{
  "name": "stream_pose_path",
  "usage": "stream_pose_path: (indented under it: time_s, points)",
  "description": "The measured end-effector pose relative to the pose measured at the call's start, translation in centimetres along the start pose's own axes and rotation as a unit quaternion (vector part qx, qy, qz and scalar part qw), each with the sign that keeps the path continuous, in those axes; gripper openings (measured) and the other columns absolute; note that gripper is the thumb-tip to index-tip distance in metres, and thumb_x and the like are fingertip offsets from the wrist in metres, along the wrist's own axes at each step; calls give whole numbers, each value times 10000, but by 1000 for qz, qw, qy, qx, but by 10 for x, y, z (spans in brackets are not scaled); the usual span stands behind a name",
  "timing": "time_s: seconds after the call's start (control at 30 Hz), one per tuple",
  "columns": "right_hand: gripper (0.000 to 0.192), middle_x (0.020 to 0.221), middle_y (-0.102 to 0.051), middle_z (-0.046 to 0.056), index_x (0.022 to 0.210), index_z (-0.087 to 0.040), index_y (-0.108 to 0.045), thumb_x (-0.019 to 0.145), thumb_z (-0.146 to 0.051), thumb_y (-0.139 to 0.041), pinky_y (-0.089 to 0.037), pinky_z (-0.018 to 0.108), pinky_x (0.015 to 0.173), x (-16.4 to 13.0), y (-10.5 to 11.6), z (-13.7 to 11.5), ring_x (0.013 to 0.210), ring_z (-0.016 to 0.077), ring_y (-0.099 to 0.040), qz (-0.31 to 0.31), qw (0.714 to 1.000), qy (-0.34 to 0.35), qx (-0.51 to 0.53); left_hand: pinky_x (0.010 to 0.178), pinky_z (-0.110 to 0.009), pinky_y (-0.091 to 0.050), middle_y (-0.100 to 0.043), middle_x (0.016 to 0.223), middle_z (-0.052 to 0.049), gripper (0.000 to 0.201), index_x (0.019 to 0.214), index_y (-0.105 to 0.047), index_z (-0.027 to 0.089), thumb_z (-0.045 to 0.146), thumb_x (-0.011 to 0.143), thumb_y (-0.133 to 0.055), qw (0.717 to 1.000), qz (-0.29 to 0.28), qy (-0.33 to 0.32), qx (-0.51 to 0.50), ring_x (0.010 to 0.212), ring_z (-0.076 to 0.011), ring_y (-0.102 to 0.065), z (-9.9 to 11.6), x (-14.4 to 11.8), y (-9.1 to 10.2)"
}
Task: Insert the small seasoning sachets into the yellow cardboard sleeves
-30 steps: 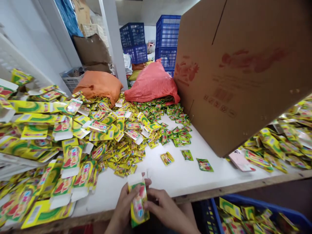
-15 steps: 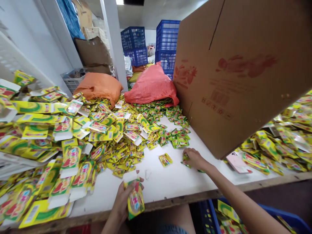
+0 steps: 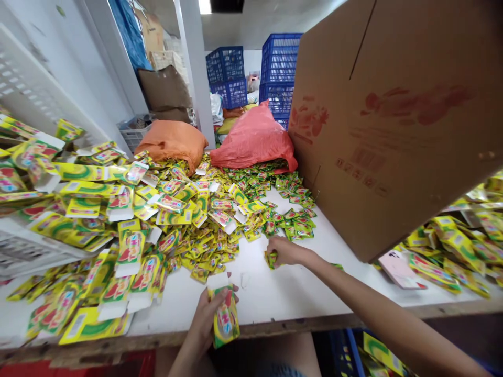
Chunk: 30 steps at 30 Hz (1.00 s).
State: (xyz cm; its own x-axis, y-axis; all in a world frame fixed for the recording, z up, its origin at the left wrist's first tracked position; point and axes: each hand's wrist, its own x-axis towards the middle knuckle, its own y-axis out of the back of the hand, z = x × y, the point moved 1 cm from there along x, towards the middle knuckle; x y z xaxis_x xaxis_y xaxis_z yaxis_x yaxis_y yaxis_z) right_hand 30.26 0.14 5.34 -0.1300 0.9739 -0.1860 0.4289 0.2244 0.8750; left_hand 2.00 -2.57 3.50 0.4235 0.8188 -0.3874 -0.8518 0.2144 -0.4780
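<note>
Head view shows the left hand [image 3: 204, 319] clenched around a small yellow-green carton [image 3: 225, 320], held upright at the near edge of the worktop [image 3: 283, 293], its white top flap open and pointing away from the person. The thumb lies across the printed front and the fingers wrap the back, so the mouth stays clear. That grip looks sound; squeezing harder would likely flatten the carton and close the opening, so light pressure on the side walls seems best.

The right hand [image 3: 286, 251] reaches out over the worktop, fingers curled down on a loose sachet [image 3: 271, 258] that lies just beside the edge of the big sachet heap [image 3: 220, 220]. Whether the fingers have closed fully on it cannot be told, since the hand covers most of it. Pinching the sachet by one edge, rather than pressing it flat to the surface, should make it easier to lift and to line up with the carton mouth. A single sachet at a time seems wise here, as neighbours lie very near.

Flat printed carton blanks [image 3: 129, 251] are piled on the left side of the worktop. A large cardboard box [image 3: 393, 125] leans over the right side, with more packets beyond it. An orange sack [image 3: 173, 141] and a red sack [image 3: 253, 139] sit at the far end, with blue crates [image 3: 279, 68] stacked behind.
</note>
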Motion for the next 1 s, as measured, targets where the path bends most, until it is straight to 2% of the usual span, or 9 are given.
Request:
stream_pose_path:
  time_s: [0.1,0.23,0.37,0.47,0.53,0.6,0.73,0.9,1.0]
  points:
    - [390,936,-580,41,739,-178,-608,401,-126,-796,-337,293,761,4,-9,-3,942,248,-481,17,1000,1,-10,553,-262,-480,-649,905,-109,602,1128,-536,125,336,612,-765,1000,7,-4,7,680,-175,-590,2,5,-2]
    - [536,958,-560,81,980,-161,-533,488,-71,-726,-360,333,778,-1,-20,-4,939,259,-481,44,999,-32,5,601,-259,-489,-644,927,-98,619,1129,-529,141,317,592,-781,998,16,-52,15,727,-171,-594,6,17,-8]
    - [371,935,-530,103,852,-145,-512,534,-65,-686,-359,361,794,-12,-25,-3,943,272,-463,79,995,-42,34,693,-299,-497,-645,911,-91,566,1075,-541,146,328,595,-780,997,-36,-62,31,824,-214,-616,-1,27,-13]
    - [221,786,-526,44,827,-168,-464,663,-121,-605,-396,319,694,-22,-26,-7,763,196,-495,78,993,-23,86,641,-316,-501,-650,831,-95,515,998,-544,123,368,606,-770,992,-90,-25,80,725,-215,-630,-9,28,-14]
    - [119,714,-511,0,872,-186,-426,784,-190,-506,-412,275,624,-27,-27,-17,663,149,-487,67,989,2,129,582,-295,-490,-647,762,-87,503,950,-546,110,391,598,-770,989,-104,-7,109,639,-194,-619,-12,29,-14]
    - [79,738,-510,-11,924,-199,-393,869,-254,-407,-428,255,629,-30,-26,-35,677,131,-492,76,979,37,188,545,-272,-473,-639,716,-78,488,905,-554,103,403,587,-771,986,-108,-3,124,590,-176,-603,-13,30,-14]
    - [118,794,-498,-12,966,-209,-395,897,-304,-392,-425,256,670,-27,-28,-81,730,128,-492,125,929,104,333,553,-271,-473,-620,661,-51,439,831,-565,105,376,563,-784,983,-117,-12,140,558,-160,-582,-14,33,-16]
    - [181,908,-509,27,973,-202,-458,805,-146,-495,-399,285,745,-20,-31,-106,834,163,-495,152,957,120,219,566,-267,-473,-598,658,-29,401,832,-550,118,351,591,-768,980,-133,-33,147,565,-149,-569,-18,36,-13]
    - [169,916,-501,36,949,-199,-480,803,-113,-483,-400,283,751,-24,-23,-108,854,170,-489,121,969,143,161,569,-271,-475,-590,657,-24,395,831,-545,120,347,593,-765,980,-137,-32,142,570,-153,-571,-20,36,-12]
